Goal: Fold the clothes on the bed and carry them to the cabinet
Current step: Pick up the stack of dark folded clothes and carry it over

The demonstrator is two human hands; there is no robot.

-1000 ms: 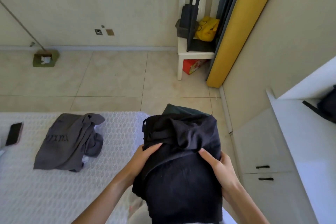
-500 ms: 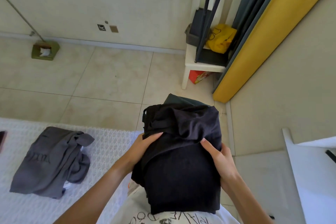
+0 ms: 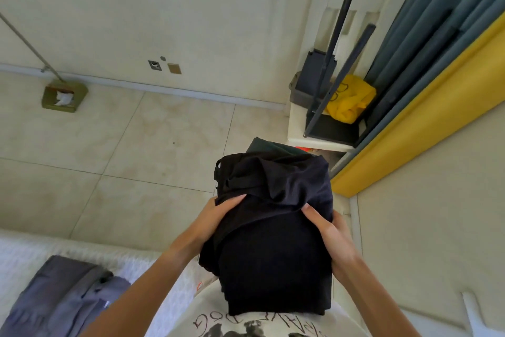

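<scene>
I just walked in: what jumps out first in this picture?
A stack of folded dark clothes fills the middle, gripped on either side by the left hand and right hand. A crumpled grey garment lies on the white bed at lower left, and a bright yellow bag sits on a chair at upper right.

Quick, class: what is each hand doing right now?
Left hand: grips the stack of black folded clothes.
Right hand: grips the same stack.

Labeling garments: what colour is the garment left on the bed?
Grey garment, crumpled on the white bed; seen in the head view, lower left.
</scene>
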